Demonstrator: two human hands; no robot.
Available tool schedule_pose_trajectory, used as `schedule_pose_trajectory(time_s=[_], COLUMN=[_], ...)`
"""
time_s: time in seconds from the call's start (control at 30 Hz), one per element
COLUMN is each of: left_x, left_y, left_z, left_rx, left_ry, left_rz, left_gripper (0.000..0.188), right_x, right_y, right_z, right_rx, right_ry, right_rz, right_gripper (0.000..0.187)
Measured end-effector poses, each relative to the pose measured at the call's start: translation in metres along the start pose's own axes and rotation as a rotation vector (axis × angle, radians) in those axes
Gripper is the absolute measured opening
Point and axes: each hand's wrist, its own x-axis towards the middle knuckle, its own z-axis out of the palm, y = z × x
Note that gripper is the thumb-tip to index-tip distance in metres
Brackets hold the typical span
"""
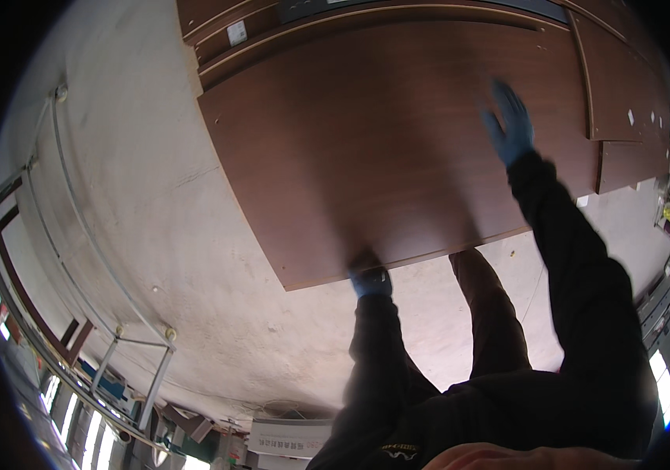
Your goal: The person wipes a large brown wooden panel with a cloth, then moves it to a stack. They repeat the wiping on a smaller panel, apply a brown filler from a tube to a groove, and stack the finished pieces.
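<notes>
A large brown wood-grain panel (398,141) lies flat in front of me, its pale near edge slanting across the view. My left hand (371,283), in a blue glove, is at that near edge. Its fingers look curled, and a small dark shape shows at them; what it is, I cannot make out. Farther off to the right, my right hand (512,125), also blue-gloved, is over the panel's surface with fingers stretched out and thumb apart. It holds nothing, and its fingertips are slightly blurred. Whether the palm touches the panel cannot be told.
More brown boards (617,86) lie at the right and along the far side, beside a dark grey strip (429,6). To the left, a metal tube frame (100,258) on casters stands on the pale floor (194,227). A white carton (291,437) is at the bottom.
</notes>
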Motion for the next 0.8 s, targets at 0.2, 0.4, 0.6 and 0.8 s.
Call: schedule_pose_trajectory(time_s=[0.2, 0.4, 0.6, 0.8], left_x=[0.035, 0.088, 0.11, 0.113], left_y=[0.094, 0.136, 0.153, 0.154], left_z=[-0.055, -0.09, -0.096, -0.075], left_rx=[0.366, 1.807, 2.638, 2.247], left_ry=[-0.09, -0.344, -0.141, 0.037], left_rz=[0.164, 0.867, 1.117, 0.958], left_gripper=[0.043, 0.054, 0.061, 0.094], right_x=[-0.254, -0.333, -0.325, -0.298], right_y=[0.033, 0.063, 0.056, 0.061], right_z=[-0.006, 0.05, 0.038, 0.051], right_rx=[-0.053, 1.367, 1.321, 1.28], right_ry=[0.057, 0.406, 0.491, 0.47], right_rz=[1.44, 1.865, 1.956, 1.96], right_gripper=[0.074, 0.06, 0.051, 0.049])
